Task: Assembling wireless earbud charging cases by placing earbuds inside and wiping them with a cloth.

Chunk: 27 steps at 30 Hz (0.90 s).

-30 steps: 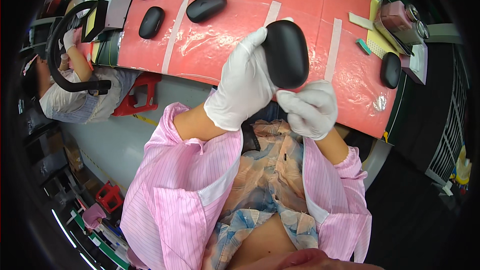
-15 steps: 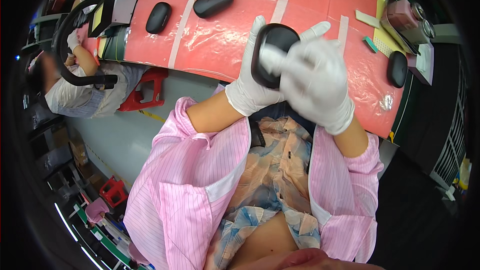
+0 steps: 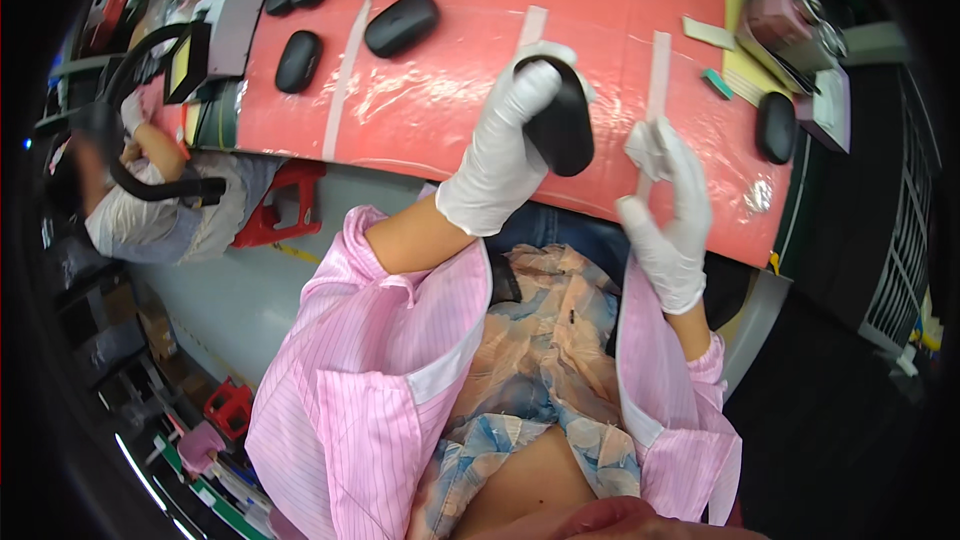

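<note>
My left hand (image 3: 502, 145), in a white glove, grips a smooth black oval case (image 3: 562, 128) above the front part of the red table mat. The thumb presses over the case's upper end, and its rounded surface faces me. To the right, apart from the case, my right hand (image 3: 675, 225), gloved too, has its thumb held away from the fingers. A crumpled white cloth (image 3: 647, 146) appears to be tucked in its bent fingers; white on white makes its edges hard to tell.
Several more black cases (image 3: 403, 26) lie on the red mat (image 3: 470, 60) toward the back left. Another black case (image 3: 775, 128) lies at right, near a teal block (image 3: 717, 83) and metal-topped bottles (image 3: 785, 15). A black hose (image 3: 118, 130) curves at left, beside a seated co-worker (image 3: 190, 205).
My right hand has drawn away from the case to the right. My left hand has turned and tilted the case, with the thumb now over its upper end. The view has shifted slightly.
</note>
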Each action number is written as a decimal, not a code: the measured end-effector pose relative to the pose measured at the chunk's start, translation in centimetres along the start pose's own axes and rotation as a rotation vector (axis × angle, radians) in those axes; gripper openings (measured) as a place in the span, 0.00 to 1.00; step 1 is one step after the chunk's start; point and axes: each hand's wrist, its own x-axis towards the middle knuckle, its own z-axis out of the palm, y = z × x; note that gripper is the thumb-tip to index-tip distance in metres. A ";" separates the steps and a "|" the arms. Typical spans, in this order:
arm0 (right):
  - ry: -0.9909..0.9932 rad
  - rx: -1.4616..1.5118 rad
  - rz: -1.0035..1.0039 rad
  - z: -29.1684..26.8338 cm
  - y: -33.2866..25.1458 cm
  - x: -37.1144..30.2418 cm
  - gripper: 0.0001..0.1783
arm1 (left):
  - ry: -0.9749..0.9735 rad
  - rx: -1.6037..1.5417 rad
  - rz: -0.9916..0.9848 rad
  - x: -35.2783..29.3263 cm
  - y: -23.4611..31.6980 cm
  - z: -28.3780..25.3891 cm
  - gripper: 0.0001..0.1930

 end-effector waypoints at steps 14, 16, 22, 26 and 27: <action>0.587 0.325 0.385 -9.6 3.5 2.6 0.20 | 0.298 2.720 0.903 15.8 9.8 -4.9 0.34; 0.631 0.194 0.446 -11.8 7.1 3.1 0.20 | 0.181 2.733 0.763 17.3 9.9 -7.8 0.34; 0.307 -0.465 0.251 -9.4 6.8 3.7 0.20 | -0.043 2.020 0.272 12.3 8.2 -0.7 0.29; 0.164 -0.512 0.419 -12.0 5.7 3.3 0.23 | -0.484 1.588 0.387 5.5 10.9 7.1 0.32; 0.101 -0.480 0.433 -12.4 5.1 3.9 0.23 | -0.608 1.265 0.525 2.4 13.0 7.5 0.22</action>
